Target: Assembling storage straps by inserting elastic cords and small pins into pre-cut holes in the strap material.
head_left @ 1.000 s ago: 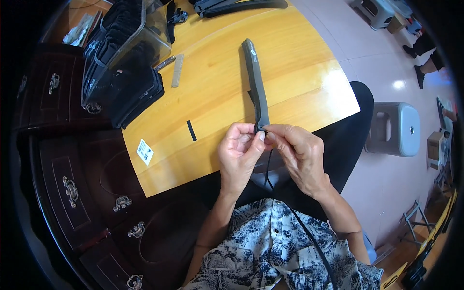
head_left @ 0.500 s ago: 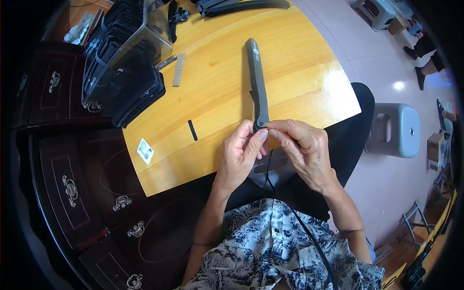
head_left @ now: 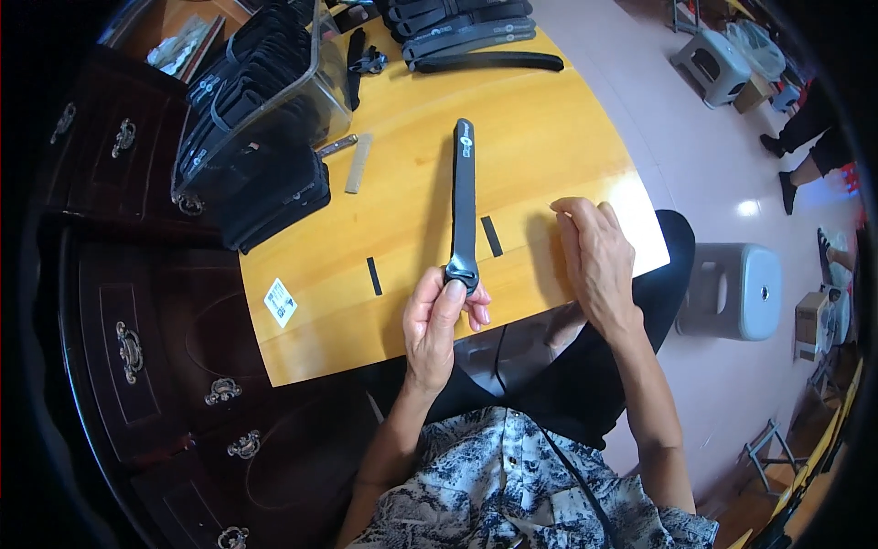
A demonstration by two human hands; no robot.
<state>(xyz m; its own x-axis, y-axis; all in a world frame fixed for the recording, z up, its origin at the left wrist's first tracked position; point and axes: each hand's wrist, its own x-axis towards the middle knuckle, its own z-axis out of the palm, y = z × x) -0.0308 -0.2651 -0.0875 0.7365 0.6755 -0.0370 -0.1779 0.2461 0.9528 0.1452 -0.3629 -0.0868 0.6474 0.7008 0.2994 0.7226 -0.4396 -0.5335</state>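
A long dark grey strap (head_left: 464, 188) with a pale printed mark near its far end points away from me over the wooden table. My left hand (head_left: 437, 320) grips its near end, thumb on top, where a small dark loop or buckle (head_left: 462, 274) shows. My right hand (head_left: 596, 261) is apart from the strap, above the table's right part, with bent fingers and nothing visible in them. One short black strip (head_left: 491, 236) lies just right of the strap. Another black strip (head_left: 374, 275) lies to its left.
On the table (head_left: 402, 156), a clear bin (head_left: 334, 105) full of black straps stands at the far left. Several straps (head_left: 485, 62) lie at the far edge. A ruler (head_left: 358, 163), a knife-like handle (head_left: 338, 145) and a white label (head_left: 280, 303) lie leftward. A grey stool (head_left: 732, 293) stands right.
My right hand has let go of the strap's near end and moved right and away from me. The left hand keeps hold. The strip beside the strap now shows fully. The view has shifted.
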